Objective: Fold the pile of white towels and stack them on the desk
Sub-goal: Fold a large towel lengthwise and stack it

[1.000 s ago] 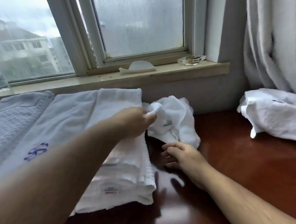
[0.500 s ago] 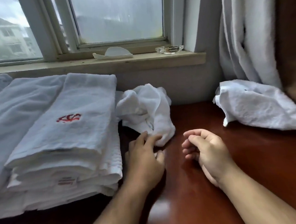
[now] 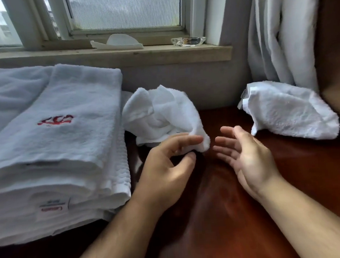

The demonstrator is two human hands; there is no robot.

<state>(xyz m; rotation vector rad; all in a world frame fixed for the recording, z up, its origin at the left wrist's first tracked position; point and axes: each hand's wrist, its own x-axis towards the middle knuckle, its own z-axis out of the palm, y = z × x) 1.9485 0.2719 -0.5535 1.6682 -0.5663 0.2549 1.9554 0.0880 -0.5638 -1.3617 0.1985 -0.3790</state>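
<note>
View: head camera, the only one.
Left hand (image 3: 164,169): half-curled at the near corner of the crumpled towel (image 3: 160,113). The fingers lie across the cloth and the thumb sits under it with a dark gap between; whether the corner is truly pinched, I cannot tell.
Right hand (image 3: 245,155): spread, palm turned toward the left hand, holding nothing, just beside that same corner.
Task's thing: the crumpled towel lies on the desk (image 3: 288,171), bunched up beyond the left fingertips and touching them.
Folded stack (image 3: 65,136): directly left of the left hand, red emblem on top, edges squared.
Second loose towel (image 3: 291,116): beyond and to the right of the right hand, apart from both hands.
Just changed: a second ago the left hand was up at the stack's far edge; it is now down at the loose towel. The right hand, loosely curled half a second ago, has opened toward the corner.
Meaning: the stack looks settled and the next towel is being taken up. At least two towels seem left to fold.
</note>
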